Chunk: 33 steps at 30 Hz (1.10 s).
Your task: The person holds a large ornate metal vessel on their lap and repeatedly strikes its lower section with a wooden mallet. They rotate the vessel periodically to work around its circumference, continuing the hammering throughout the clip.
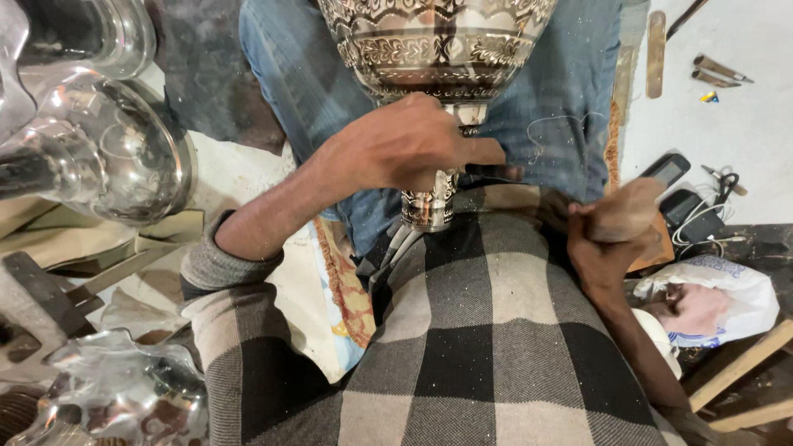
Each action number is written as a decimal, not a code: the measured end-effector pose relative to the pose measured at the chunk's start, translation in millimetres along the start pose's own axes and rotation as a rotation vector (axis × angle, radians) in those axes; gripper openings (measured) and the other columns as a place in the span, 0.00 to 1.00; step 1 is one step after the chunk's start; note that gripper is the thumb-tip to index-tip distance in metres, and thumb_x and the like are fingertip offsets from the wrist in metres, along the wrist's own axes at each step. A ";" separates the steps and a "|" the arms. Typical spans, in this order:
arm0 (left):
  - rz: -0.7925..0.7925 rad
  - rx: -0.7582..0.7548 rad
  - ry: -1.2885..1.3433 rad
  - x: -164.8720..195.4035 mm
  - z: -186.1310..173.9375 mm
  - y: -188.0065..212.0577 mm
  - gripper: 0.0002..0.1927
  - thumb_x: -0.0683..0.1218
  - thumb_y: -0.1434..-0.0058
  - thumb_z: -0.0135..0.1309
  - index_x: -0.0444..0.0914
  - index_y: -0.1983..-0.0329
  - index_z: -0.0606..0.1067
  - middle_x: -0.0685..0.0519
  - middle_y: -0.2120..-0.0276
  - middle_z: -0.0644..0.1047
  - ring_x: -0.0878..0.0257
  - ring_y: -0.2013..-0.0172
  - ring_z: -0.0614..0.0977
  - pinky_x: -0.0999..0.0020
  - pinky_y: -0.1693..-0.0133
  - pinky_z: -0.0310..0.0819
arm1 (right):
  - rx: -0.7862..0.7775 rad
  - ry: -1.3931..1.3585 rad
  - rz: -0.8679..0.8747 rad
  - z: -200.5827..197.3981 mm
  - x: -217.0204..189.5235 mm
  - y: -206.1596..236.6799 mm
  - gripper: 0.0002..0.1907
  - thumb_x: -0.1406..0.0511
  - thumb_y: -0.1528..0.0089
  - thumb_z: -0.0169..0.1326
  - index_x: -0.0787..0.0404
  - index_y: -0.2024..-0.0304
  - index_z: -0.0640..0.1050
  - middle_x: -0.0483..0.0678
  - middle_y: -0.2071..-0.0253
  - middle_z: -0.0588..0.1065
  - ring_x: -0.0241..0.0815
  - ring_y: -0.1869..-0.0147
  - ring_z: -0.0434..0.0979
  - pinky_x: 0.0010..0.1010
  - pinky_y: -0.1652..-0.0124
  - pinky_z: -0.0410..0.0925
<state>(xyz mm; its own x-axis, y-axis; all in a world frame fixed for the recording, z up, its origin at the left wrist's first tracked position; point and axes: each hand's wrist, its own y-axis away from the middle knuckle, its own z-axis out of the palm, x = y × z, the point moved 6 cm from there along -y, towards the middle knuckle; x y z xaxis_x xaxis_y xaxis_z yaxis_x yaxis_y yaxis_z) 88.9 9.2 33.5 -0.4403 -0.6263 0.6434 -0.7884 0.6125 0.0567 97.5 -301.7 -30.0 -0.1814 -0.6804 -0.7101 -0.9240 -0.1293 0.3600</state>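
Nearest the camera, your lap is covered by a black-and-cream checked cloth (487, 330) filling the lower centre of the frame, with your sleeve in the same pattern at lower left.

Your left hand (396, 149) sits at centre frame, its grip clamped on the narrow stem of an engraved metal vase (434, 49). One finger is stretched out toward the right of the frame, across the stem. The wide patterned bowl of the vase lies at the top centre, directly above that hand in the picture; the stem runs down from the bowl through your grip to a foot that ends at the upper edge of the checked cloth. The long axis of the vase therefore runs top to bottom in the frame, bowl pointing away from you, foot pointing toward you. The left hand is on the vase; the right is clear of it.

Your right hand (615, 227) is at right of centre, blurred. Its grip appears wrapped around a brownish object, but the blur prevents identification. It lies to the right of the stem, near but not touching.

Beyond, blue jeans (289, 74) show behind the vase. Polished metal vessels (107, 140) occupy the upper left and lower left. At the right edge lie a white plastic bag (719, 297), phones with cables (677, 186), and hand tools (719, 70) on the pale floor at upper right.
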 end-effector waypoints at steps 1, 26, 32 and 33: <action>-0.029 -0.038 0.005 -0.5 1.2 -0.2 0.39 0.29 0.50 0.52 0.45 0.33 0.70 0.53 0.87 0.71 0.65 0.86 0.73 0.69 0.85 0.66 | -0.038 0.197 -0.186 2.3 -12.9 0.8 0.15 0.68 0.54 0.62 0.66 0.64 0.77 0.47 0.72 0.72 0.49 0.61 0.70 0.42 0.53 0.66; -0.184 0.015 0.113 0.7 -4.3 10.6 0.39 0.29 0.54 0.51 0.43 0.36 0.74 0.55 0.90 0.63 0.63 0.89 0.68 0.67 0.87 0.62 | -0.160 0.375 -0.447 10.1 -24.8 2.6 0.15 0.76 0.56 0.63 0.72 0.64 0.80 0.54 0.77 0.75 0.47 0.70 0.74 0.53 0.52 0.67; -0.066 0.119 0.177 5.8 -21.1 14.7 0.40 0.36 0.59 0.57 0.43 0.37 0.74 0.47 0.88 0.60 0.57 0.87 0.65 0.60 0.82 0.59 | -0.195 -0.004 -0.430 1.0 -33.2 5.9 0.14 0.68 0.47 0.56 0.68 0.59 0.76 0.55 0.64 0.75 0.53 0.58 0.76 0.41 0.54 0.68; -0.066 0.116 0.157 3.5 -20.3 14.0 0.39 0.35 0.58 0.56 0.42 0.37 0.74 0.49 0.88 0.61 0.59 0.87 0.66 0.61 0.82 0.60 | -0.172 0.189 -0.432 0.5 -34.1 4.6 0.14 0.69 0.51 0.59 0.68 0.62 0.77 0.56 0.68 0.75 0.54 0.64 0.74 0.44 0.55 0.67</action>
<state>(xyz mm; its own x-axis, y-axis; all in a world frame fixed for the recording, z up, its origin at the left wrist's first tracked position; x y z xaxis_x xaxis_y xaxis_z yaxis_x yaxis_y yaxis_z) 85.1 25.4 52.0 -0.3208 -0.5745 0.7530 -0.8613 0.5076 0.0203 99.3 -278.8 -4.4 0.2848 -0.6551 -0.6998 -0.8293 -0.5345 0.1629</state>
